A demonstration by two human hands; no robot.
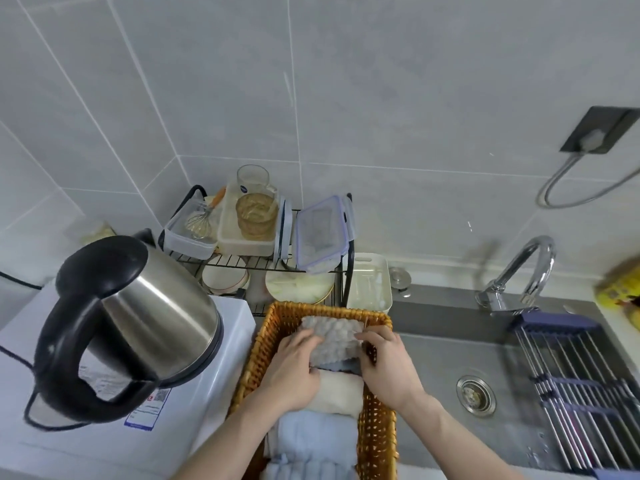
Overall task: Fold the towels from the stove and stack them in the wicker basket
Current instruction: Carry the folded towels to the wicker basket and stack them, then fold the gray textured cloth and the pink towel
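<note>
Pressing a folded grey towel (pixel 333 337) into the far end of the wicker basket (pixel 379 420), both hands work it from its short sides: the left hand (pixel 289 370) at its nine o'clock edge, the right hand (pixel 388 367) at its three o'clock edge. Fingers of each hand curl over the towel's rim and grip it between them. The towel stands tilted against the basket's twelve o'clock wall, its long axis running nine to three, across the basket. Toward six o'clock from it sit a dark blue-grey towel (pixel 341 367), a cream towel (pixel 341 393) and pale blue towels (pixel 317 441), packed in a row. The grey towel lies directly between the two hands, neither one nearer, so I judge the next move is to seat it downward and let go. A steel kettle (pixel 145 327) stands at nine o'clock, the sink (pixel 460 355) at three.
</note>
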